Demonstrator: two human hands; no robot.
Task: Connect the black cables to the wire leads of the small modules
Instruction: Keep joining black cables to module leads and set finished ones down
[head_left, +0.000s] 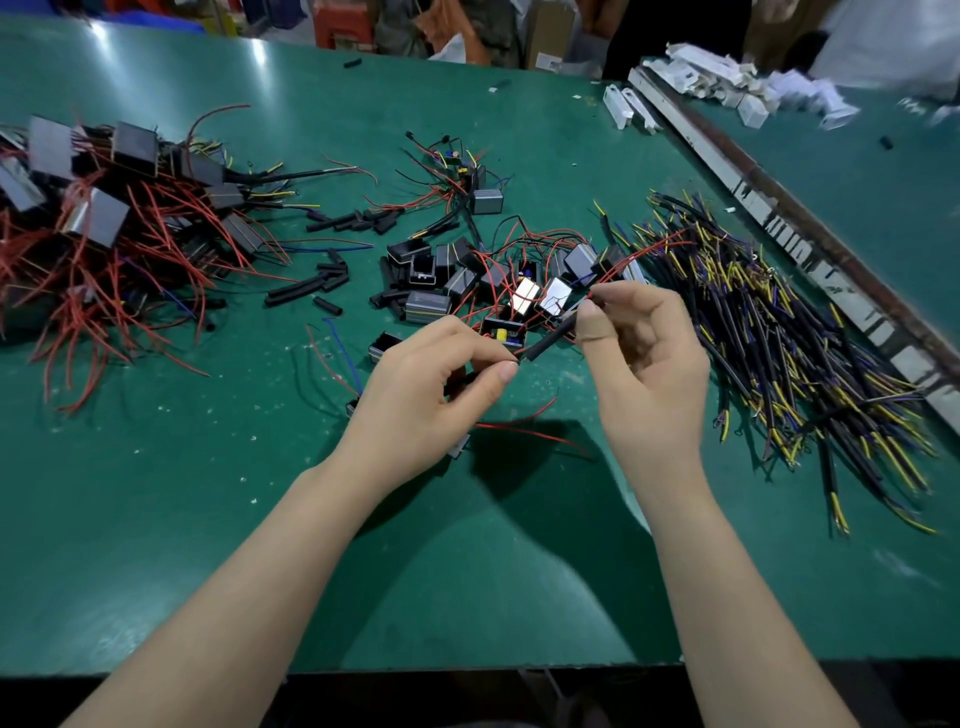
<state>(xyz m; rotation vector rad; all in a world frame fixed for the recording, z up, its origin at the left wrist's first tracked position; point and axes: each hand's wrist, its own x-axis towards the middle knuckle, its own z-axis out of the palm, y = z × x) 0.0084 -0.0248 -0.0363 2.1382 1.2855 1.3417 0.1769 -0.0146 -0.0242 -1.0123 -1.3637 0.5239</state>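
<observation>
Left hand (431, 384) pinches lower end of black cable (550, 338); right hand (644, 358) pinches its upper end together with a red lead (639, 257), both raised over green table (467, 571). Modules (467, 280) heaped just behind hands. Cable pile (779, 353) right, wired modules (104, 218) far left.

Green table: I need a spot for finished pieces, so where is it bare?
Bare: the near table in front of the red-wire pile, and the far strip behind it. Crowded: the middle modules and the cable heap at right.
</observation>
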